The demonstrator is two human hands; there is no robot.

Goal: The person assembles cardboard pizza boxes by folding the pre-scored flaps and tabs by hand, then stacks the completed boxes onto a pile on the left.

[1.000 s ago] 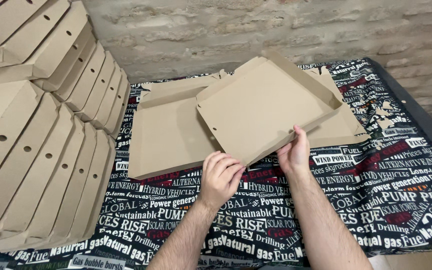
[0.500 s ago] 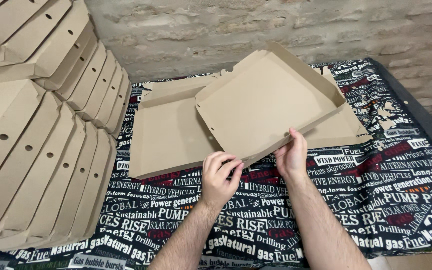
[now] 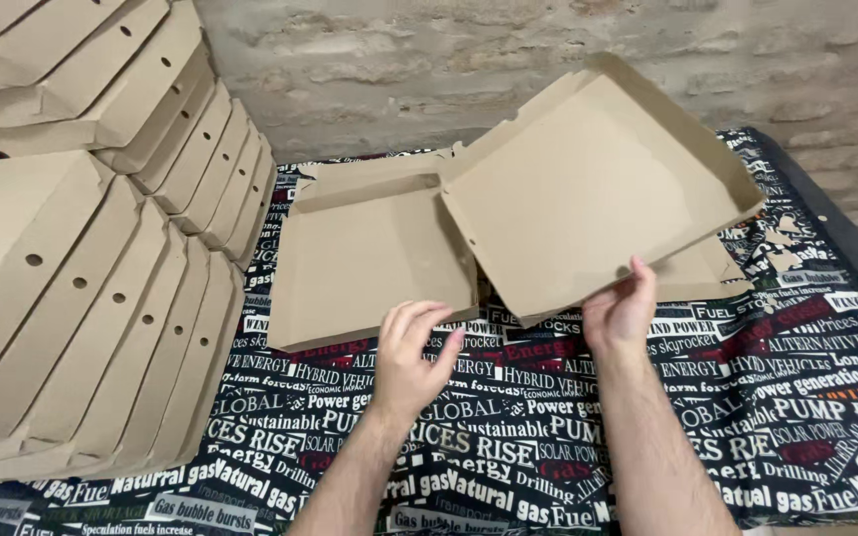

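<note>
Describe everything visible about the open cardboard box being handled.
The open box is plain brown cardboard, flat and square like a pizza box, unprinted. Its base lies on the printed cloth; the hinged lid is tilted up, side flaps folded. The right hand holds the lid's near edge; the left hand hovers by the base's front edge.

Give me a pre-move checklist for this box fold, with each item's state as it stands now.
1. Right hand grips the near edge of the raised half of the cardboard pizza box: ok.
2. Left hand on the box: not ok, it hovers open, just off the flat half's near edge.
3. Flat half lies on the printed tablecloth: ok.
4. Raised half's side walls folded up: ok.
5. Stacks of folded boxes stand apart from the work: ok.
6. Hinge crease undamaged: cannot tell.
</note>
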